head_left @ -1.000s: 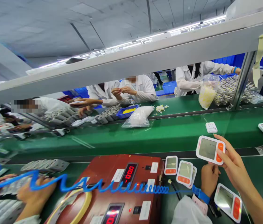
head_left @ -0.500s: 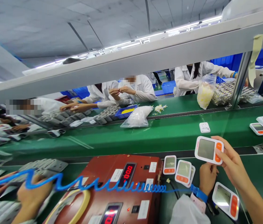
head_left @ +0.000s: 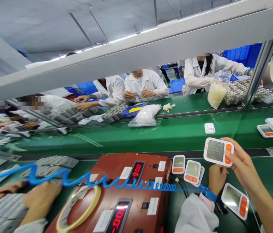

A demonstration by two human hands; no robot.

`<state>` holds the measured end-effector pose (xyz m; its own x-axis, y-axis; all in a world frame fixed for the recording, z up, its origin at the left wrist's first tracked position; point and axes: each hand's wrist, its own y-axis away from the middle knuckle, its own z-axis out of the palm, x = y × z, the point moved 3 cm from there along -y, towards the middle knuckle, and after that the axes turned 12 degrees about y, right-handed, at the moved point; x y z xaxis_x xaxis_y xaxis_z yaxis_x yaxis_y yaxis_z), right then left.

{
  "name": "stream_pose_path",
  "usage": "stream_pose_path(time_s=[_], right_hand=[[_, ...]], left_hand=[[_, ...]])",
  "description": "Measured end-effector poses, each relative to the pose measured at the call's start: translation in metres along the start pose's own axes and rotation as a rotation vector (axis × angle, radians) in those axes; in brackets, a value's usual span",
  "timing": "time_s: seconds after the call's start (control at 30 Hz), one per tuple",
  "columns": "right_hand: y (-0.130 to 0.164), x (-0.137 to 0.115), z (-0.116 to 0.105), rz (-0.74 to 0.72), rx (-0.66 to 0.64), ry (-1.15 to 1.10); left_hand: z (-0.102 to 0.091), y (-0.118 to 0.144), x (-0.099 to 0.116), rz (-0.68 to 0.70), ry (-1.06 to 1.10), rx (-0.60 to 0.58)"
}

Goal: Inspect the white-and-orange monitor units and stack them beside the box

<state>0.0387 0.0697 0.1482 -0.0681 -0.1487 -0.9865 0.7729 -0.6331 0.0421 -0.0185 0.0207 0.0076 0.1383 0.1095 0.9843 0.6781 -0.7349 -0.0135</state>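
In my right hand (head_left: 241, 161) is a white digital display unit (head_left: 214, 151) with orange buttons, the thumb on its button side. Digit segments show on its grey screen. Just below it, my left hand (head_left: 216, 179) has its back to me and its fingers curled in; whatever they hold is hidden. A blue wrist strap (head_left: 207, 193) with a coiled blue cord (head_left: 136, 184) is on the left wrist. A similar display unit (head_left: 235, 200) lies beside the left wrist. More units, a single one (head_left: 178, 164) and an overlapping pair (head_left: 192, 172), rest to the left.
A red-brown box with lit red readouts (head_left: 160, 181) stands left of my hands, a tape roll (head_left: 61, 223) on it. Further units (head_left: 267, 131) lie on the green belt (head_left: 175, 136). A co-worker's hands (head_left: 40, 197) work at left; several people in white sit opposite.
The screen of the held unit has gone from blank to showing digit segments. Both my hands stay nearly in place while the view shifts slightly. The co-worker's hands at left have moved.
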Motion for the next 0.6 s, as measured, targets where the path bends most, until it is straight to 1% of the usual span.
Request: stream_pose_path(time_s=[0.2,0.47,0.6], right_hand=[[0.0007,-0.0015,0.0009,0.005,-0.012,0.027],[0.0007,-0.0006,0.0014,0.019,-0.022,0.002],[0.0000,0.0005,0.0025,0.007,-0.034,0.018]], left_hand=[[-0.0001,-0.0004,-0.0028,-0.014,0.008,-0.017],[0.0004,0.0010,-0.0066,0.003,-0.007,0.024],[0.0007,0.0007,-0.0051,-0.008,0.010,0.003]])
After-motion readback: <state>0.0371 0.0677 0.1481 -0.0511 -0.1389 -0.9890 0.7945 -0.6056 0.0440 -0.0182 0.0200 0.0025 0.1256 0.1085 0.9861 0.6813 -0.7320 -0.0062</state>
